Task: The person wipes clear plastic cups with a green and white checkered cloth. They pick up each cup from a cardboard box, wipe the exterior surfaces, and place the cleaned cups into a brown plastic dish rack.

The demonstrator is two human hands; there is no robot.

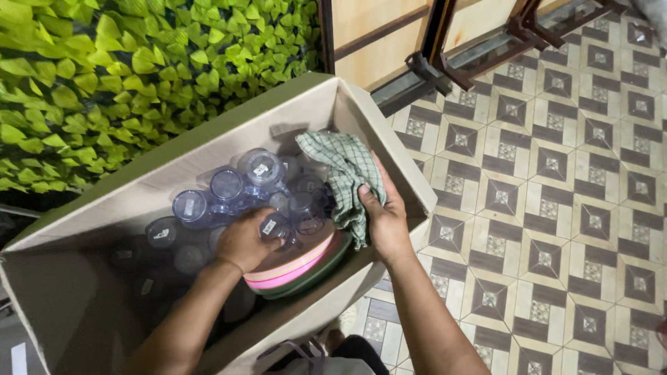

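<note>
Checked cloth (345, 182) gripped by right hand (384, 219); left hand (243, 241) grasps glass (276, 226).

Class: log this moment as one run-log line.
left hand: on clear glass | right hand: holding checked cloth | site: cardboard box

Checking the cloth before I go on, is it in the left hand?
No, the right hand grips the checked cloth; the left hand rests on a glass.
</note>
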